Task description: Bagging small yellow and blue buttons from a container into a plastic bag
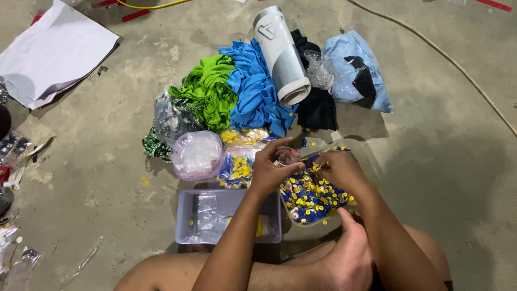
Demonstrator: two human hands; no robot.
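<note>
Both hands are working right over a clear tray (301, 218) full of small blue and yellow buttons (315, 195), which sits on the bare concrete floor (431, 161) just ahead of the person's crossed legs. The left hand (272, 167) is curled, fingertips pinched around something small and pale at the tray's far edge; what it is, I can't tell. The right hand (339, 170) comes in from the other side, fingers bunched on a thin stick-like thing that runs roughly left to right between the two hands. Both hands sit about equally close to the tray, the right one more directly above the pile.

Beside the tray's left edge is a grey plastic bin (229, 215) with clear bags in it. Farther out on the floor: bags of yellow buttons (239, 161), a clear lidded tub (197, 154), green cloth (207, 89), blue cloth (258, 91) and a rolled grey sheet (283, 54). Looks like a rough workshop floor.
</note>
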